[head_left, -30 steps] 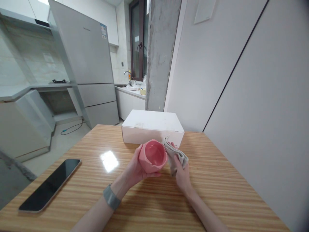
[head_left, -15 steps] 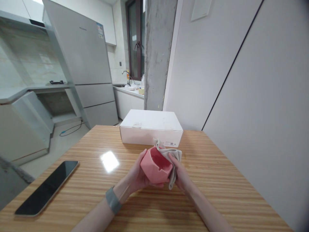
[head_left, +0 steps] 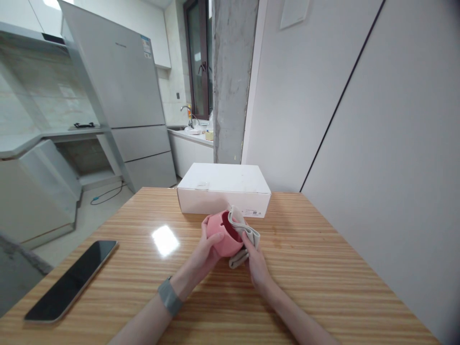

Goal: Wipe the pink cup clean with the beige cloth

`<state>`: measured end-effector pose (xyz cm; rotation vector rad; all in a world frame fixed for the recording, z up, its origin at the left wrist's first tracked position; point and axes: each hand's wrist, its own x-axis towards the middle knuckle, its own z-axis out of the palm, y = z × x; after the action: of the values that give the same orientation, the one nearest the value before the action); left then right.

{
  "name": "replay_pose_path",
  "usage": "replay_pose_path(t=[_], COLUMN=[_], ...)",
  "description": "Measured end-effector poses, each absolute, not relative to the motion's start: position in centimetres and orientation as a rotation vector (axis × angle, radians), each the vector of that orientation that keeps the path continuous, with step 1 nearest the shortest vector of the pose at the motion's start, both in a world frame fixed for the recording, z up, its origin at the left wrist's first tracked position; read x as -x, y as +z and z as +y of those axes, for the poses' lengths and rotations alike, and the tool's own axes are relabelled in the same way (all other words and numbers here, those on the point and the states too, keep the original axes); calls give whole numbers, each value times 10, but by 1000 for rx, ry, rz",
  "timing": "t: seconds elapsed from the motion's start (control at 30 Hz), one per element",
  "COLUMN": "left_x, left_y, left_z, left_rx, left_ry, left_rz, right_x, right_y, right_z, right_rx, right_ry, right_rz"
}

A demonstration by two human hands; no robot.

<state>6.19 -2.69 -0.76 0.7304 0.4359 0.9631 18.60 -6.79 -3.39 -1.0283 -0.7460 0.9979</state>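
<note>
A pink faceted ashtray with a notched rim is held above the table, its opening tilted to the right. My left hand is closed around its left side, the thumb lying across the outer wall. A folded light grey cloth lies over the right part of the rim. My right hand grips that cloth against the ashtray's right side, and some of its fingers are hidden behind the cloth. Part of the ashtray's inside is covered by the cloth.
Just beyond my hands a white cardboard box stands on the striped wooden table. A black phone lies at the table's left. Behind are a fridge, a sink counter and a white wall on the right.
The ashtray has turned so its opening faces more to the right. My left thumb now lies across its outer wall. My right hand and the cloth have shifted left with it.
</note>
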Motion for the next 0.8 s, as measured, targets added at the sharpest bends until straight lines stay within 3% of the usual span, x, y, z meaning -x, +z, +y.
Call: replay_pose_path(t=[0.23, 0.6, 0.8], left_x=[-61, -54, -58], left_y=[-13, -16, -13], left_z=[-26, -27, -24], left_rx=[-969, -1021, -1040], left_ry=[676, 615, 793], left_rz=[615, 506, 650], right_x=[-200, -217, -205], right_y=[-22, -22, -21], right_z=[-66, -69, -72], right_rx=[1017, 1097, 1065], right_ry=[806, 891, 826], right_rz=[-730, -759, -772])
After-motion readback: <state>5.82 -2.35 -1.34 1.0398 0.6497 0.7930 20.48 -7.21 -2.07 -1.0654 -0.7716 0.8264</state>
